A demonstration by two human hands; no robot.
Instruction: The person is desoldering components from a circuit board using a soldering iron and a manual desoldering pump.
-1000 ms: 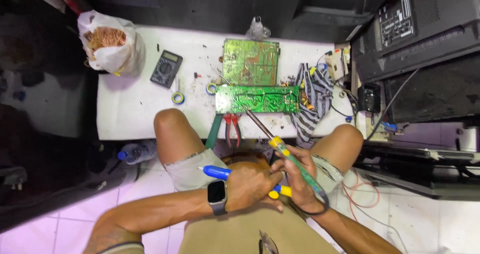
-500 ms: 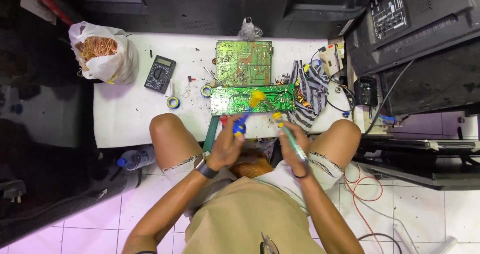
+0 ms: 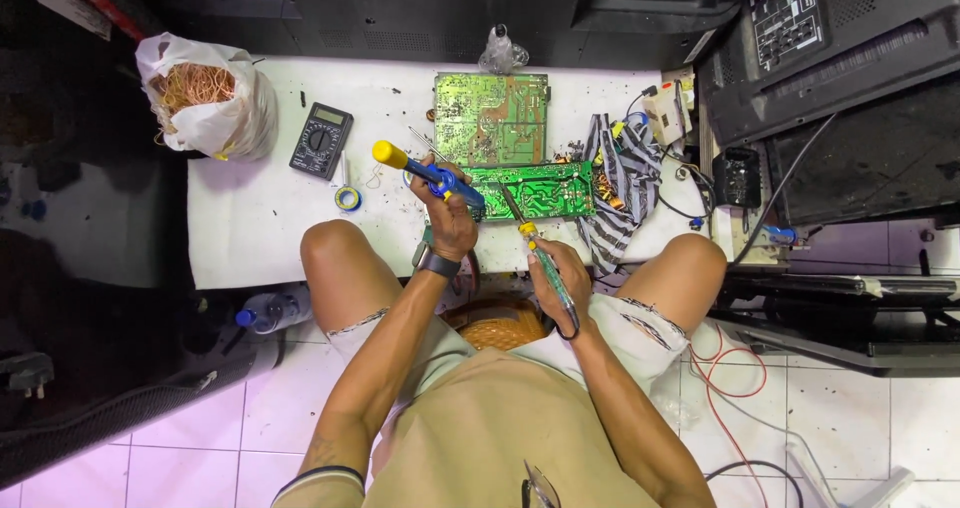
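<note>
Both hands are closed around tools at the near edge of the white desk (image 3: 250, 238). Left hand (image 3: 452, 223) grips a blue desoldering pump (image 3: 430, 176) with a yellow end, its tip at the left end of the narrow green circuit board (image 3: 540, 188). Right hand (image 3: 558, 283) holds a green-handled soldering iron (image 3: 540, 253), its tip touching that board. A larger green board (image 3: 492, 118) lies just beyond it. Farther left sit a tape roll (image 3: 347, 198), a black multimeter (image 3: 321, 139) and a white bag of copper wire (image 3: 205, 93); a striped cloth (image 3: 615, 193) lies right.
</note>
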